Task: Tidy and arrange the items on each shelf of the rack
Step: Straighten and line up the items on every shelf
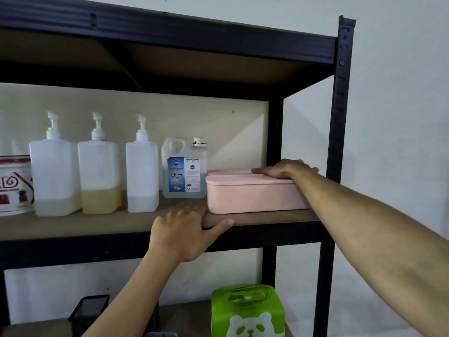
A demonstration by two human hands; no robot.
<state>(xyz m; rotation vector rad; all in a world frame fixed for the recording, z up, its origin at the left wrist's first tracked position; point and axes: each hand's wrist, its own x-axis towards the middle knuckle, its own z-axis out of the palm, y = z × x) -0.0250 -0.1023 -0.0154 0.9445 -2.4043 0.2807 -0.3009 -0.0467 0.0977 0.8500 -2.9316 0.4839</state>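
Up on the middle shelf (267,218) of the black rack (340,98), seen from the head camera, a pale pink box (252,197) with a matching lid sat at the right end, low and rounded at the corners; a second pink lid edge showed just behind it. The right hand (285,170) lay flat on the lid of the pink box, fingers straight and pointing left, gripping nothing. The left hand (187,233) rested on the front edge of the shelf just left of the pink box, fingers straight on the board and thumb stretched along the edge, also holding nothing.

Left of the pink box stood a clear jug (184,169) with a blue label, nearly touching it. Further left came three white pump bottles (99,171) in a row, the middle one holding yellowish liquid, and then a white tub (14,186) with red print at the picture's edge. Below the pink box, on the lower shelf, were a green panda box (247,312) and a black mesh holder (90,310).
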